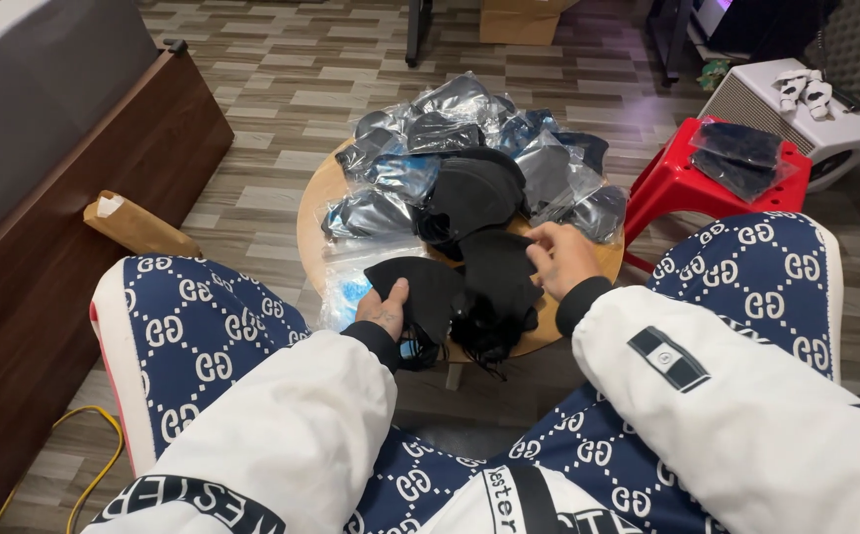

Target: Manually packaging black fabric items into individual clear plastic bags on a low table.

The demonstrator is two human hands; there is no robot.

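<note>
I sit at a small round wooden table [313,213] piled with black face masks and clear plastic packets. My left hand [385,310] grips a black mask [428,287] at the table's near edge, thumb on top of it. My right hand [560,255] rests on the stack of black masks [494,267] beside it, fingers curled on the top mask. Behind them a taller heap of black masks [472,193] sits in the middle, ringed by bagged masks [405,173]. Empty clear bags [351,282] lie at the near left of the table.
A red plastic stool [672,183] at the right carries bagged black masks [741,156]. A white box [796,114] stands behind it. A dark wooden bed frame [64,247] runs along the left, with a brown paper packet [133,225] beside it. A yellow cable [89,465] lies on the floor.
</note>
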